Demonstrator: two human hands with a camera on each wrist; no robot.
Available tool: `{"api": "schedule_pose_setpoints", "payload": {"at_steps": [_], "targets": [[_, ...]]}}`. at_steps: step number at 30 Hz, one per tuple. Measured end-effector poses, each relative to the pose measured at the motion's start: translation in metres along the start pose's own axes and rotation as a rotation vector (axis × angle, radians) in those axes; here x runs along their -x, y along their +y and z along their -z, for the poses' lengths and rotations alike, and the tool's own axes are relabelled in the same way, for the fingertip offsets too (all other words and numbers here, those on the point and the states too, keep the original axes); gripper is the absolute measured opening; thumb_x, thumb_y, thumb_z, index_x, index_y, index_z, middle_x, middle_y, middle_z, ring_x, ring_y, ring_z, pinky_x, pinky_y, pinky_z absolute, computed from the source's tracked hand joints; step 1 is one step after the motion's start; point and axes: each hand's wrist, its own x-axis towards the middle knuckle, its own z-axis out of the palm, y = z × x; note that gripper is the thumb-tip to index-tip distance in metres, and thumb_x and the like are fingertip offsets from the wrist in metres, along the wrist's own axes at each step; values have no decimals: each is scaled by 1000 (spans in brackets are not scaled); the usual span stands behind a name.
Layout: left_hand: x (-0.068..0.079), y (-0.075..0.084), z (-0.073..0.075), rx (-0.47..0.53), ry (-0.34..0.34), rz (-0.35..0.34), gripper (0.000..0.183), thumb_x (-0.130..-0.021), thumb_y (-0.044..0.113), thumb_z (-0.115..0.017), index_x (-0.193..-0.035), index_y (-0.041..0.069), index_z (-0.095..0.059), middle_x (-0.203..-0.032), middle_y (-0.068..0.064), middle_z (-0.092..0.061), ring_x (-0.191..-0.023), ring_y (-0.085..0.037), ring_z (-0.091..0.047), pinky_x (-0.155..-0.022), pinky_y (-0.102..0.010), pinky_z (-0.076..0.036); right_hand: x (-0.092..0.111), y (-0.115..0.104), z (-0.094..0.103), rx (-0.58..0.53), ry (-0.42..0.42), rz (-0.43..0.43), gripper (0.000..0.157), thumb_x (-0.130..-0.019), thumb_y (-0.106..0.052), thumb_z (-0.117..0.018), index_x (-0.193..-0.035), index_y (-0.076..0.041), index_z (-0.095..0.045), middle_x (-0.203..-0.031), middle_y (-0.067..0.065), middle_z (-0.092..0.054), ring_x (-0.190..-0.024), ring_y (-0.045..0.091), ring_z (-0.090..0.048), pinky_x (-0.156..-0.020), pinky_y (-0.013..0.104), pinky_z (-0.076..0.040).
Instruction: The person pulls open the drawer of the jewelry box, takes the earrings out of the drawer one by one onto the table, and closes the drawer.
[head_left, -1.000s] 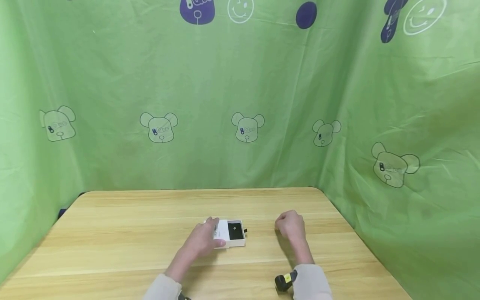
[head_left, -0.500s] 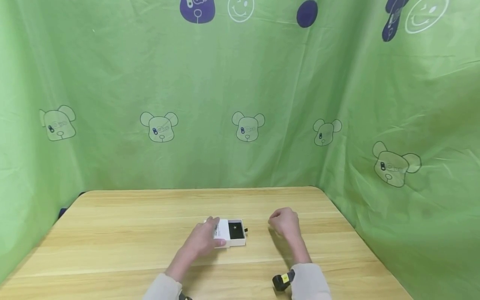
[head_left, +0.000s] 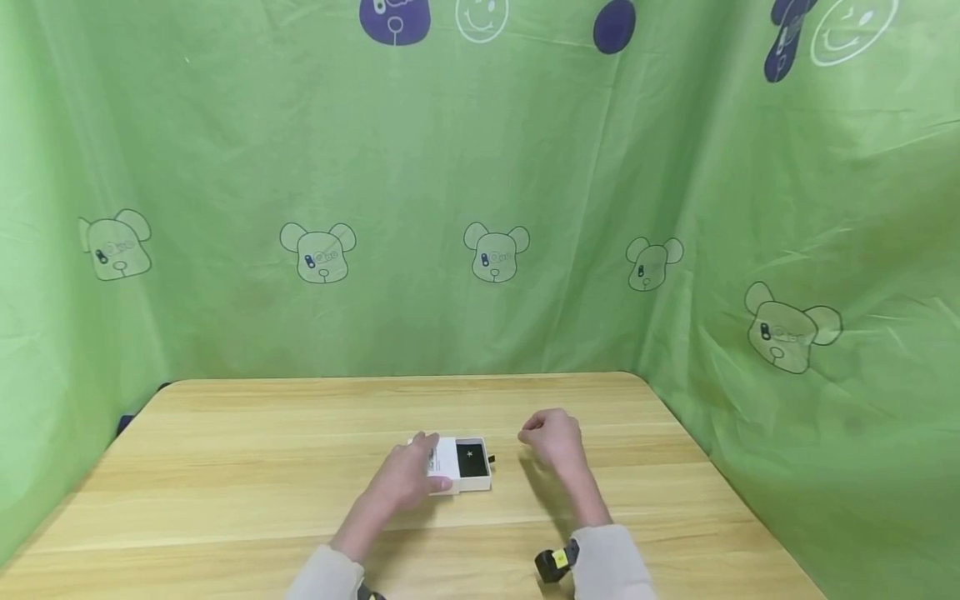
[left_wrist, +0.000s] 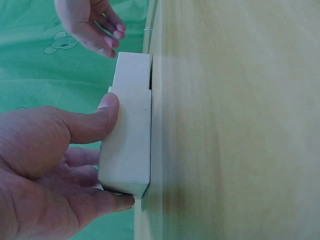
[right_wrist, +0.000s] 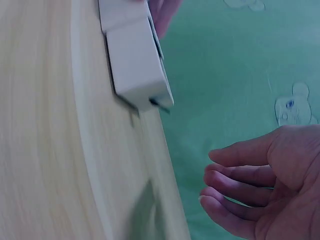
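A small white drawer box (head_left: 447, 454) lies on the table, its inner tray (head_left: 474, 484) pulled partly out to the right. Inside the tray a black pad (head_left: 471, 467) bears a tiny star-shaped piece. A short black pull tab (head_left: 492, 459) sticks out at the tray's right end. My left hand (head_left: 401, 478) grips the outer sleeve, the thumb on its near side. To the right of the box and above the table is my right hand (head_left: 557, 438). In the right wrist view its fingers (right_wrist: 235, 189) are loosely bent with nothing between them, apart from the tray's end.
The wooden table (head_left: 247, 467) reaches forward to a green curtain (head_left: 405, 325) printed with bear faces, which also hangs at both sides. A black wrist camera (head_left: 553, 566) is strapped at my right sleeve (head_left: 611, 562).
My right hand has moved left, closer to the open end of the box, and its fingers have loosened from a tighter curl. The left hand and the box stay in place.
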Motion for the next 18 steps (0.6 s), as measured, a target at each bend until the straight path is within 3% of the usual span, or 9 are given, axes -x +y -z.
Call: {"api": "schedule_pose_setpoints", "payload": {"at_steps": [8, 18], "targets": [[-1, -1, 0, -8, -4, -3, 79, -84, 26, -82, -149, 1, -47, -156, -31, -39, -137, -54, -45, -115, -63, -37, 7, -25, -16, -18, -27, 61, 8, -82, -6, -78, -89, -3, -76, -83, 8, -74, -71, 18, -65, -70, 34, -60], [-1, -1, 1, -10, -5, -9, 78, -84, 27, -82, -148, 0, -47, -154, -31, -40, -135, -53, -47, -114, -63, -40, 14, -37, -34, -44, -36, 156, 9, -80, -1, -78, -89, 0, -76, -79, 7, -75, -69, 15, -68, -66, 31, -61]]}}
